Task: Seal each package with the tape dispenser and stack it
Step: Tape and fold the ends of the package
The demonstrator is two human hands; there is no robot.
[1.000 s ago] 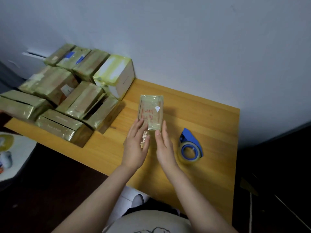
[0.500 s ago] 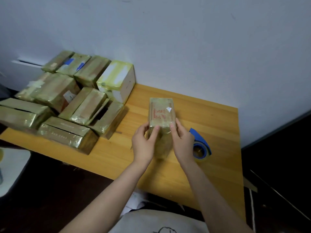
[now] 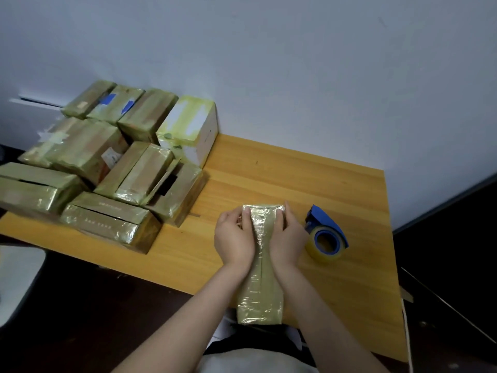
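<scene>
A long narrow package [image 3: 262, 267] wrapped in shiny yellowish tape lies lengthwise on the wooden table [image 3: 269, 173], its near end at the table's front edge. My left hand [image 3: 234, 238] grips its far left side and my right hand [image 3: 287, 238] grips its far right side, fingers curled over the top corners. The blue tape dispenser [image 3: 325, 235] with a roll of clear tape lies on the table just right of my right hand.
A stack of several tape-wrapped packages [image 3: 107, 168] fills the table's left half, with a white box [image 3: 188, 127] against the wall. A white object [image 3: 18, 281] stands below the table's left front. The table's right edge drops to a dark floor.
The package was tipped up on end, then turned and drawn toward me; it now lies flat lengthwise. Both hands went from resting at its near end to gripping its sides.
</scene>
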